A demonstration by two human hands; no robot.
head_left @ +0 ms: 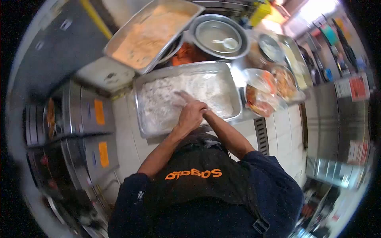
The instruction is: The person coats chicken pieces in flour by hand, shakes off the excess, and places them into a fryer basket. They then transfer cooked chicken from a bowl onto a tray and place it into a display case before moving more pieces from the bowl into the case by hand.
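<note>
A rectangular metal tray (139, 115) holding white flour-like powder (166, 85) lies in front of me. Over its near edge my two hands cross. My left hand (192, 114) is closed around my right wrist or the base of that hand; the exact grip is partly hidden. Beyond it, my right hand (181, 98) reaches left above the powder, its fingers pale with powder, apart and slightly blurred. I see nothing held in the right hand. Loose powder covers most of the tray bottom, lumpier on the left.
Behind stands a deep tray of orange batter-like mix (149, 33). Beside it, a metal bowl (194, 35) contains cloudy liquid and a white ladle (229, 43). To the right are a plastic bag of food (260, 95) and several containers. Steel drawers (97, 115) stand left.
</note>
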